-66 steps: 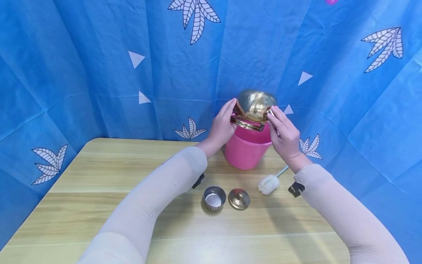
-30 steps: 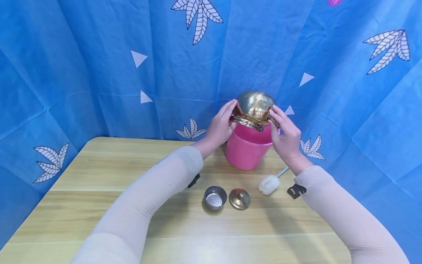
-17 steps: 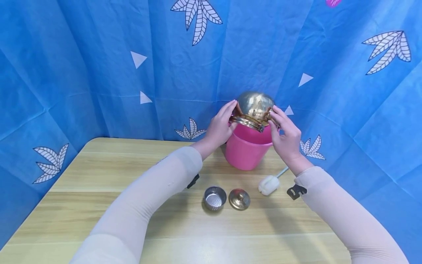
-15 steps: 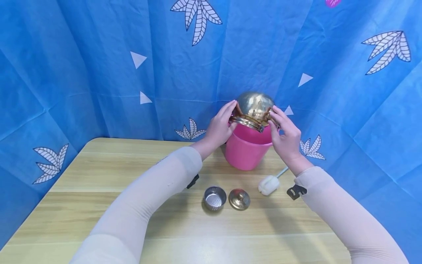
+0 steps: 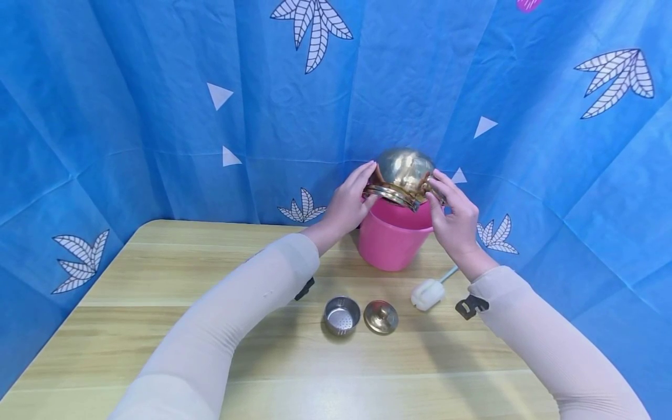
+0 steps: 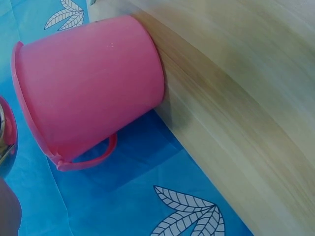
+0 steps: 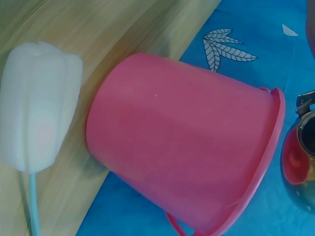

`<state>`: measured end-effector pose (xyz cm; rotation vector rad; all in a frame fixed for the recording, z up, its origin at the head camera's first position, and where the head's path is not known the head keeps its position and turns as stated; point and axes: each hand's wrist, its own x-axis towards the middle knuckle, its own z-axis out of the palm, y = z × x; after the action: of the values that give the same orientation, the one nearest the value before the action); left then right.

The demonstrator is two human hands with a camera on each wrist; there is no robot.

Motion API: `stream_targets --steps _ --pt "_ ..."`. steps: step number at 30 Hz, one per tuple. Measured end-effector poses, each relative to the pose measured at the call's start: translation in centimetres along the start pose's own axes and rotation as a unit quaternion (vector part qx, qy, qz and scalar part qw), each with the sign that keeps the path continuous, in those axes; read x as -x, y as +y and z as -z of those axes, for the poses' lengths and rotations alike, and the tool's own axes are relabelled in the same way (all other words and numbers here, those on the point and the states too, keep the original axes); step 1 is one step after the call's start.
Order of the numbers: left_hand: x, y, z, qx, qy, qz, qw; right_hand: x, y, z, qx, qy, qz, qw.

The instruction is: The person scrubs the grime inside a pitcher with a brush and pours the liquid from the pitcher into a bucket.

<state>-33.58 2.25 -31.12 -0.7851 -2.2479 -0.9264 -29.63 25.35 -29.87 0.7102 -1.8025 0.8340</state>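
A shiny golden teapot [image 5: 403,169] is tilted mouth-down over the pink bucket [image 5: 391,245]. My left hand [image 5: 345,204] grips its left side, fingers along the body and thumb by the rim. On the other side my right hand [image 5: 454,213] holds the pot with its fingertips. In the right wrist view the teapot [image 6: 6,160] edge also shows in the left wrist picture, while its dark round mouth and a metal hinge [image 7: 305,102] face the bucket's rim. The teapot's inside is mostly hidden.
On the wooden table [image 5: 173,280] stand a perforated metal strainer [image 5: 342,315] and, right beside it, a golden lid [image 5: 381,317]. A white sponge brush [image 5: 427,294] lies right of them. A blue patterned curtain [image 5: 294,116] hangs behind the table.
The teapot has turned slightly and sunk a little over the bucket. My right fingers have shifted on its right side; both hands keep hold. The things on the table stay put.
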Motion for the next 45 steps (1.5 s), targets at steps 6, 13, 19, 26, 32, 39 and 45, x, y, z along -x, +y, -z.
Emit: stream_targets --steps 6,13,19,26,32,39,45 --pt "0.2 -0.2 0.2 -0.008 -0.001 -0.010 0.9999 0.0 -0.4 -0.1 -0.018 0.003 -0.015 1.000" --pt "0.5 -0.2 0.8 -0.018 -0.003 -0.022 0.9996 -0.2 -1.0 -0.3 -0.033 0.007 -0.027 0.999" --pt "0.9 -0.4 1.1 -0.016 0.013 -0.042 0.9989 -0.1 -1.9 -0.3 -0.051 0.003 -0.058 0.997" --pt "1.4 -0.6 1.7 -0.008 0.043 -0.073 0.9964 0.0 -2.8 -0.4 -0.056 0.001 -0.085 0.995" --pt "2.0 -0.8 2.3 -0.002 0.054 -0.084 0.9950 0.0 -3.5 -0.6 -0.058 -0.005 -0.101 0.993" --pt "2.5 -0.9 2.9 0.008 0.057 -0.079 0.9952 0.0 -4.2 -0.8 -0.062 -0.009 -0.108 0.992" --pt "3.0 -1.4 3.3 0.017 0.065 -0.079 0.9946 0.0 -4.8 -1.4 -0.061 -0.012 -0.115 0.991"
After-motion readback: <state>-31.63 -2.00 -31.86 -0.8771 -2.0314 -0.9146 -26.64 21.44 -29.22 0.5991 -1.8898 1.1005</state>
